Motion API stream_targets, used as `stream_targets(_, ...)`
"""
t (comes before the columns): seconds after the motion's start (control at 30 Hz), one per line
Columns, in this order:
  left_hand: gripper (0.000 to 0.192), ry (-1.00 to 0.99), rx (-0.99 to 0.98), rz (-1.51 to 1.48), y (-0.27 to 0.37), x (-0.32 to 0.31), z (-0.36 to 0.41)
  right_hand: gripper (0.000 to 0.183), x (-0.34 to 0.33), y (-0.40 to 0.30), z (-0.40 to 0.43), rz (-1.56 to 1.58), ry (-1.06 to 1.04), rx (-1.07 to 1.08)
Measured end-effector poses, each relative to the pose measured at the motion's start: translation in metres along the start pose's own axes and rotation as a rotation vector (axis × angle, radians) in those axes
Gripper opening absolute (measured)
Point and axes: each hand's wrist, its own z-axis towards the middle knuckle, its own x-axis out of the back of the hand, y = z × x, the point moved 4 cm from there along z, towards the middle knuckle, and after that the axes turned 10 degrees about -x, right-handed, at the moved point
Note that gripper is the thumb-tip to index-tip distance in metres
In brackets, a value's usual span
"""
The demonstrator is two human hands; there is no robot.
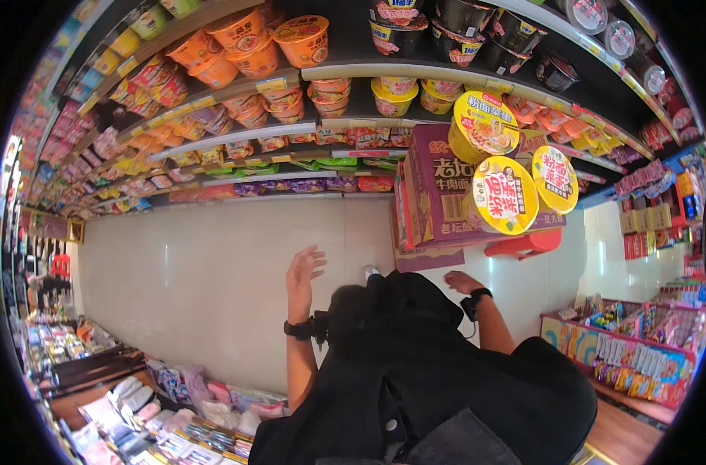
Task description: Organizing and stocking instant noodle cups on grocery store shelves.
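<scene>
My left hand [306, 264] is raised over the tiled floor with fingers spread and nothing in it. Lower right of centre, my right hand [463, 282] hangs near the stacked cartons, its fingers apart and seemingly holding nothing. Three yellow instant noodle tubs stand on the purple noodle carton [431, 195]: one at the back [485, 125], one in front [504, 195] and one to the right [554, 180]. Both wrists wear black straps with devices.
Shelves ahead carry orange noodle tubs [302, 40], black noodle bowls [457, 49] and yellow tubs [394, 96]. A red plastic stool [527, 245] stands beside the cartons. Display bins with packaged goods [638, 349] are at lower right, and more packaged goods [213, 433] lie at lower left.
</scene>
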Motion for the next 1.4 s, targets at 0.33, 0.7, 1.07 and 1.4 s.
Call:
stream_targets(0.33, 0.045, -0.238, 0.032, 0.164, -0.028, 0.108, 0.096, 0.034, 0.067, -0.232, 0.093, 0.247, 0.152, -0.143)
stream_targets(0.7, 0.04, -0.572, 0.041, 0.062, -0.027, 0.098, 0.247, 0.051, 0.148, -0.324, 0.147, 0.957, 0.409, -0.21)
stream_targets(1.07, 0.039, -0.841, 0.142, 0.076, -0.05, -0.067, 0.34, 0.051, 0.293, -0.299, 0.219, 1.291, 1.071, -0.117)
stream_targets(1.4, 0.066, -0.54, -0.091, 0.255, -0.112, -0.169, 0.452, 0.053, 0.364, -0.178, 0.319, 1.1, 1.574, -0.358)
